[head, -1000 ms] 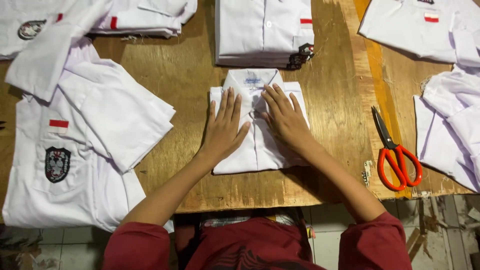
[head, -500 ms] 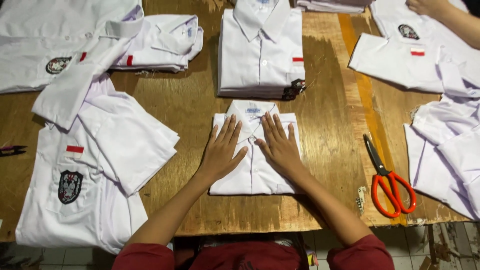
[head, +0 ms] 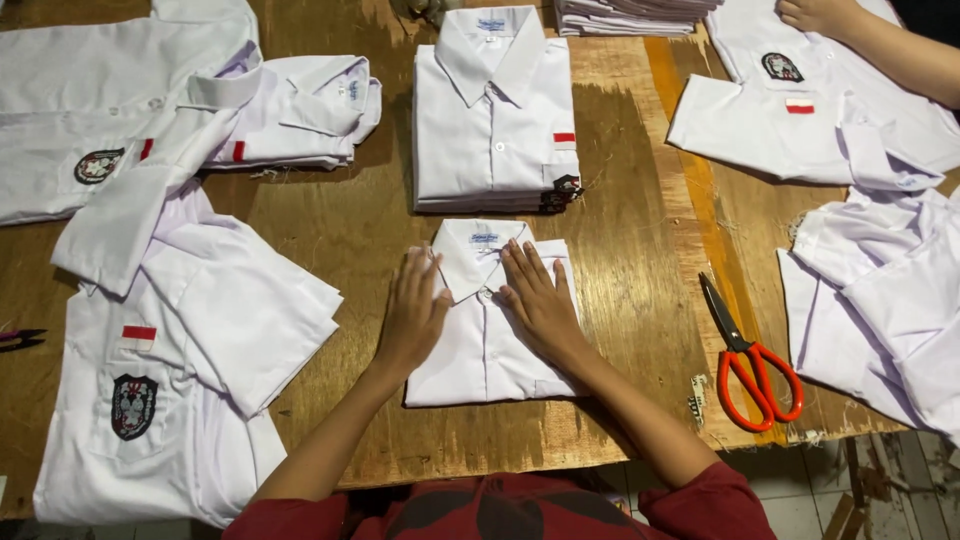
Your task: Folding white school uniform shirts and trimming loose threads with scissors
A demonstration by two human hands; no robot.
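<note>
Both of the person's hands lie flat, palms down and fingers spread, on a folded white shirt point(head: 487, 330) that sits collar-up near the front edge of the wooden counter point(head: 640, 250), roughly in the middle of the view. The left hand point(head: 412, 312) presses on the shirt's left half, fingers pointing away from the person, and the right hand point(head: 540, 305) presses on the right half just beside the button line; neither hand grips anything, both rest open on the cloth. Dark red sleeves point(head: 700, 505) cover the upper arms at the bottom of the picture. Just beyond the folded shirt, close to it, stands a neat stack of folded shirts point(head: 493, 125) with a small red and white patch on the chest pocket. To the left, unfolded white shirts point(head: 170, 340) lie spread and overlapping, 1 showing a dark shield badge point(head: 133, 405) and a red and white patch. To the right of the folded shirt, well apart from it, orange-handled scissors point(head: 748, 360) lie shut on the counter, blades pointing away. Further right lie more loose white shirts point(head: 880, 300), and at the top right another person's hand point(head: 815, 14) rests on a spread shirt point(head: 800, 120).
</note>
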